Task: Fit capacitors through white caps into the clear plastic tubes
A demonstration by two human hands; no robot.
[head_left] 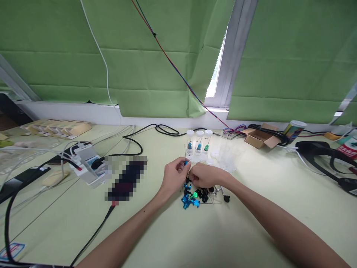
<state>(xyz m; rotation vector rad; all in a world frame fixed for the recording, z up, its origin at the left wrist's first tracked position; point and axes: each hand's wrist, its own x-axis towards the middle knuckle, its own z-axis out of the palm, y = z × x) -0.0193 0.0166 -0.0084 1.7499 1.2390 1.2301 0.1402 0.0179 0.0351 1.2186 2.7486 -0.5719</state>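
left grip (176, 173) pinches one blue piece (186, 162) and right grip (205, 174) curls, contents i cannot tell, near three white-topped tubes (199, 142).

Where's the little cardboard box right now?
In the head view, the box sits toward the back of the table, right of centre, between the clear containers on its left and the can on its right.

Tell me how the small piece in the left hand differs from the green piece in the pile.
The held piece is blue, while the green piece is bright green. The held piece is pinched in the left hand; the green piece lies among loose parts. Fingers partly cover the held piece, whereas the green piece has no hand on it. Both look small.
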